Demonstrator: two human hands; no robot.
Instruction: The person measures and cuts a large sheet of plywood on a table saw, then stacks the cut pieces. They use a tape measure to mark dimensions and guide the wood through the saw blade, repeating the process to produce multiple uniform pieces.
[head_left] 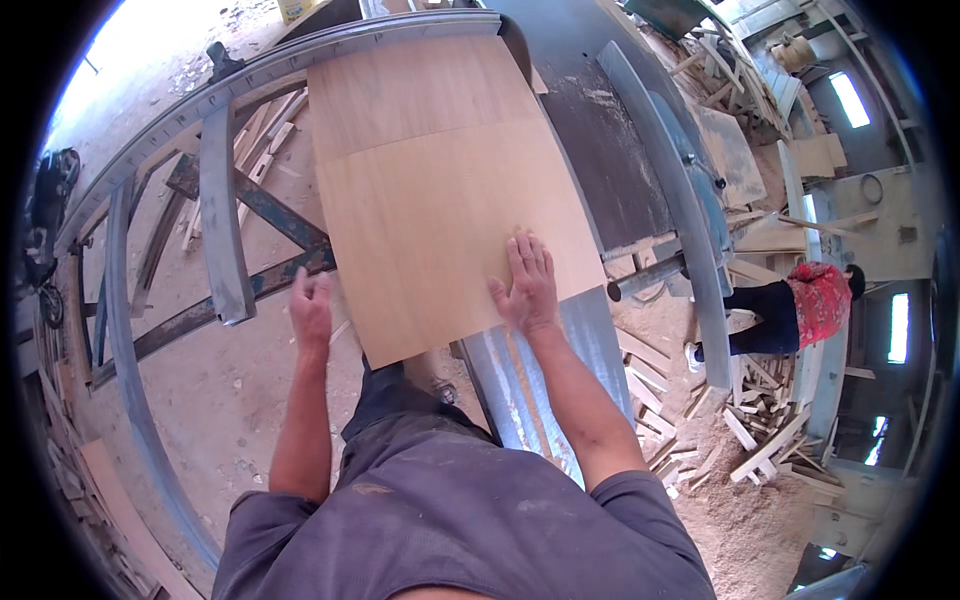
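Observation:
A broad, light-brown wooden panel (pixel 430 220) lies in front of me, with a seam or edge line running across its upper part. My right hand (pixel 528 285) rests flat on the panel near its lower right corner, fingers stretched out and slightly spread. To the left of the panel, my left hand (pixel 312 305) hangs just off its edge, fingers loosely curled in and nothing visible in them. A long metal fence (pixel 290 52) with a scale runs along the panel's far edge. Beneath the panel's near right end shows a shiny metal table (pixel 540 380).
On the right are a dark machine table (pixel 600 130) and a long metal rail (pixel 675 190). A metal frame (pixel 215 220) stands at left. Wood offcuts (pixel 770 440) and sawdust cover the floor at right, where a person in a red top (pixel 820 300) bends over.

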